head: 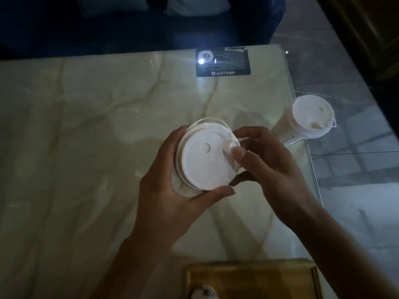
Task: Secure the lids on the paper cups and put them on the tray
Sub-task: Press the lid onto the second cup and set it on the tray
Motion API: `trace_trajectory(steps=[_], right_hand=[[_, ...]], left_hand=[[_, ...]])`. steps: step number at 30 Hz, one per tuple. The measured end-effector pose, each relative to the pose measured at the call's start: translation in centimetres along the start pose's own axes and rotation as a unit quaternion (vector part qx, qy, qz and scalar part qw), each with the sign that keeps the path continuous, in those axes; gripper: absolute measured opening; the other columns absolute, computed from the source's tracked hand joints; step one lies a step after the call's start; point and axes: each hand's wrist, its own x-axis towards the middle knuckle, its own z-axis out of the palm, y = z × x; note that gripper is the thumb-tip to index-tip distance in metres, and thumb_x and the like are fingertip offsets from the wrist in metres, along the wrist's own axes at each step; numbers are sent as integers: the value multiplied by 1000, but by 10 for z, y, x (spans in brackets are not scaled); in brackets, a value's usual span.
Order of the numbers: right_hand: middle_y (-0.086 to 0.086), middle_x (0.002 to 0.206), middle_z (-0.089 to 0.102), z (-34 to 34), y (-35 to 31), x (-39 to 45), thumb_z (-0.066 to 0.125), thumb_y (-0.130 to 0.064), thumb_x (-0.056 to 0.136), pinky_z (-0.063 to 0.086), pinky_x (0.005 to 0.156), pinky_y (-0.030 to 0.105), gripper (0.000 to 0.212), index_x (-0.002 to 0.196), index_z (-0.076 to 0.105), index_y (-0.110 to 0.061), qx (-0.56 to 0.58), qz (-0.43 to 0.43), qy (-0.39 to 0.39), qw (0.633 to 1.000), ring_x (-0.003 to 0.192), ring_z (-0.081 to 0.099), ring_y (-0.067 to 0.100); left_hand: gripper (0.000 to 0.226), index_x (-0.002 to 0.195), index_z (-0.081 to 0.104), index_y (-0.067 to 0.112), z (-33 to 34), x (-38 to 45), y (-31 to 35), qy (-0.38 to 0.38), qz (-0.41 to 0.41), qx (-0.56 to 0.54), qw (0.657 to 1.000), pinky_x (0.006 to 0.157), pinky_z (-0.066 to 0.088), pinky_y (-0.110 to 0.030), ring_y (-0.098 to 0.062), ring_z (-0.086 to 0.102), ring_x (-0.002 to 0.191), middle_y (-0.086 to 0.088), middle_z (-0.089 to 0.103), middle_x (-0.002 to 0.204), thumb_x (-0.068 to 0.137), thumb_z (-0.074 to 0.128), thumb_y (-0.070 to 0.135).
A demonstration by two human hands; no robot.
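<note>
Starting nearest, at the bottom edge right of centre, sits the wooden tray (251, 277); something pale and blurred lies at its near rim, too cut off to name, and no cup stands in the part that shows. Up to mid-frame now, and both hands are on the job: the left hand (172, 190) is wrapped around the paper cup (183, 186), fingers on its far left side and thumb curled under the near rim; the right hand (265, 167) comes in from the right, thumb and forefinger pinching the little plug flap at the lid's (203, 160) right edge. That lid looks not fully seated to me, since a second rim arc peeks out along the upper left; what's inside the cup is hidden. The key relation: the tray lies straight back toward the body, below and slightly right of the cup, with the right forearm passing nearer it. Farther off, at the right edge of the marble table (75, 126), a second lidded cup (306, 119) waits; beyond it, upper centre, a dark card (228, 65).
</note>
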Motion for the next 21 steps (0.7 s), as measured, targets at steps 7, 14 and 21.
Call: trace_trajectory(steps=[7, 14, 21], right_hand=[[-3, 104, 84, -5, -4, 3, 69, -45, 83, 64, 74, 30, 30, 105, 84, -32, 57, 15, -18, 998, 98, 80, 17], [-2, 114, 84, -6, -6, 0, 64, -29, 94, 60, 91, 24, 25, 105, 86, -29, 130, 7, -35, 991, 113, 77, 16], [8, 109, 85, -6, -3, -3, 71, -34, 90, 62, 93, 29, 25, 100, 88, -18, 114, 53, -17, 992, 108, 80, 22]], left_hand=[[100, 143, 42, 13, 5, 0, 7, 1, 32, 55, 998, 108, 42, -13, 5, 47, 134, 5, 52, 142, 65, 83, 58], [99, 143, 43, 11, 12, 1, 11, 9, 35, 51, 998, 109, 45, -18, -10, 53, 133, 1, 54, 143, 66, 83, 58], [99, 144, 43, 24, 14, -5, 10, -5, -15, 26, 1000, 104, 43, -8, 14, 46, 132, 18, 55, 140, 62, 82, 62]])
